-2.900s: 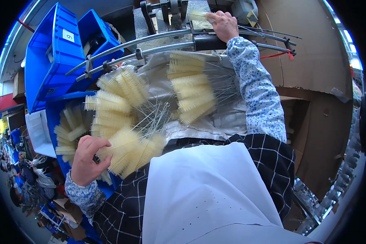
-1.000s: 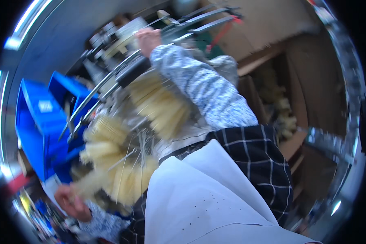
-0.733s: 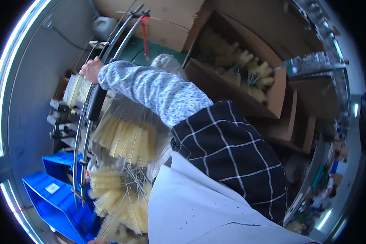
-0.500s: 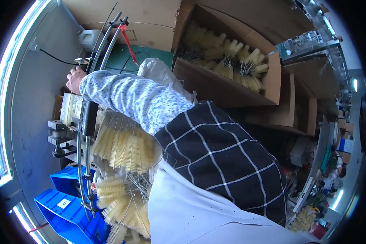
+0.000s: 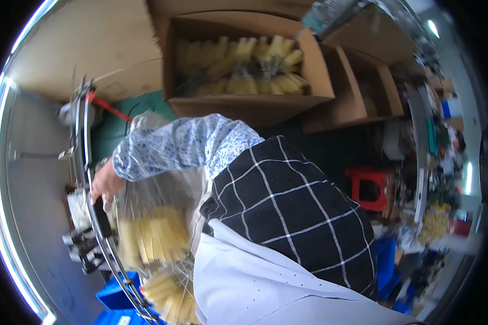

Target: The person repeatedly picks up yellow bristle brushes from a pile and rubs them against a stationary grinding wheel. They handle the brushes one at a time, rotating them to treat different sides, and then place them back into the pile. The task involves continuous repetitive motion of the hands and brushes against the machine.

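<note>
My right hand, in a blue-and-white patterned sleeve, reaches across to the left. Its fingers are bent downward beside a pair of metal rods, just above a black cylindrical grip on them. What the curled fingers hold, if anything, is hidden. Below the hand lie pale yellow bristle brushes with thin wire stems, and a second bunch of brushes is nearer to me. Clear plastic wrap shows behind my forearm. My left hand is not in view.
A cardboard box full of similar brushes stands at the back, beside another open carton. Blue bins sit at lower left, near dark metal clamp parts. A red stool stands at the right. A red strip hangs off the rods.
My right hand has come down along the rods, from near their upper part to just above the black grip. The view has turned, bringing the red stool into sight.
</note>
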